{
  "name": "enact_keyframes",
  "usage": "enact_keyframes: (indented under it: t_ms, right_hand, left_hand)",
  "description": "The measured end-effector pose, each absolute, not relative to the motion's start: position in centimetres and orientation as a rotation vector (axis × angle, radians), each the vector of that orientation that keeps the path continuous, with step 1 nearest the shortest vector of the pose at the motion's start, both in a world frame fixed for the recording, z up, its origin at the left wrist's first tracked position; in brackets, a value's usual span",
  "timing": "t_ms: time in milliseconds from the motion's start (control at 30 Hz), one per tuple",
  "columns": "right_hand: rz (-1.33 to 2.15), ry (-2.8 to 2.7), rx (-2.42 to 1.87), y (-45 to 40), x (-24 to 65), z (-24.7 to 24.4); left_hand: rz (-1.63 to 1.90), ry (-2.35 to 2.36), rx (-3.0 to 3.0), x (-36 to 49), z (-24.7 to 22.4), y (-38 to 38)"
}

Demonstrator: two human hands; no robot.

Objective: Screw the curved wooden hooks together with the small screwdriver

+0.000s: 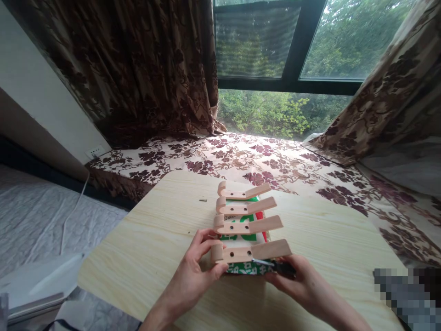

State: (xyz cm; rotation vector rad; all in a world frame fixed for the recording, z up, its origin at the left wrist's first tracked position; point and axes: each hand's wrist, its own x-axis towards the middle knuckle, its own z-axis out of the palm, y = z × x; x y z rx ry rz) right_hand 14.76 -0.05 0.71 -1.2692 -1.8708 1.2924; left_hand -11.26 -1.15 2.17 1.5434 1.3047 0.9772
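Four-part wording aside, several pale wooden hooks (248, 225) lie in a row across a green, white and red printed package (246, 268). Each hook has two dark screw holes or screws in its flat middle. My left hand (196, 266) grips the curled left end of the nearest hook, thumb in front and fingers behind. In my right hand (299, 278) is a screwdriver (280, 267) with a dark handle, held low beside that hook's right end. Its metal tip points left, at the hook's right-hand hole.
The pale wooden table (148, 243) bears a small screw (203, 200) left of the hooks. Beyond it are a floral-covered window ledge (234, 158), patterned curtains (144, 69) and a window. A bed (31, 211) stands at left; a blurred dark object (409, 299) is at lower right.
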Motion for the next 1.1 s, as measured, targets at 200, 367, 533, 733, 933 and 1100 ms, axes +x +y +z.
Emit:
enact_keyframes:
  t_ms: [200,367,533,733,933,1100]
  right_hand:
    - [1.342,-1.825,-1.246,-0.1,14.7,0.9]
    - [1.384,-1.793,-1.239,-0.1,14.8,0.8]
    - [1.400,-1.799,-1.224,0.1,14.7,1.1]
    - [1.394,-1.791,-1.229,0.2,14.5,1.6]
    - [1.241,-1.696,-1.366,-0.5,14.2,1.0]
    - [1.145,-1.665,-1.424,-0.7,14.1,0.1]
  left_hand:
    - [0.971,1.323,1.513,-11.3,1.8,-1.3]
    - [0.973,1.337,1.496,-11.3,1.7,-1.4]
    - [0.973,1.338,1.505,-11.4,1.6,-1.4]
    - [1.037,1.371,1.502,-11.1,0.9,-1.5]
    - [1.033,1.416,1.571,-13.0,0.7,-2.3]
    - [1.151,1.876,1.632,-14.2,0.6,2.7]
